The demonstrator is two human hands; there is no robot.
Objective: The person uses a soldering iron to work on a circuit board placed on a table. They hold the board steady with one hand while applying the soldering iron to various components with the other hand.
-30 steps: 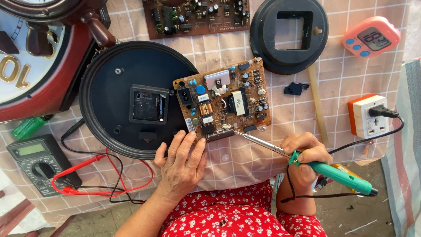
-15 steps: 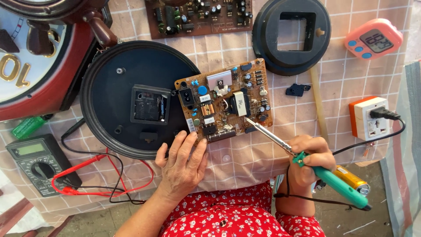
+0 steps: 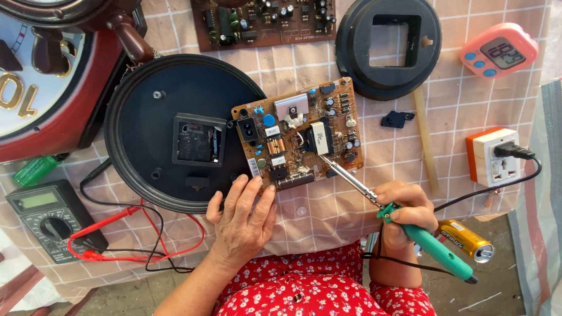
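A brown circuit board [image 3: 298, 137] crowded with small parts lies on the checked tablecloth [image 3: 328, 210], its left edge overlapping the rim of a round black clock back [image 3: 146, 105] whose square central recess holds a dark clock movement [image 3: 198, 139]. The metal tip of a green-handled soldering iron [image 3: 421, 240] touches the board's lower right edge; the right hand [image 3: 407, 213] is closed around the iron's handle, pen-fashion. The left hand [image 3: 243, 219] lies flat and spread on the cloth, fingertips [image 3: 256, 182] at the board's lower left corner, holding nothing. A black cord runs from the iron to a white and orange socket block [image 3: 490, 158] at the right, where a black plug [image 3: 512, 151] sits in it. Below that, off the table's edge, lies a yellow can [image 3: 465, 240]. Above the board stand a black ring with a square opening [image 3: 389, 44], cloth showing through it, a second brown circuit board [image 3: 263, 20] and a pink digital timer [image 3: 499, 51]. At the left are a multimeter [image 3: 50, 216] with red and black leads [image 3: 146, 234] and part of a large red-rimmed clock [image 3: 41, 88].
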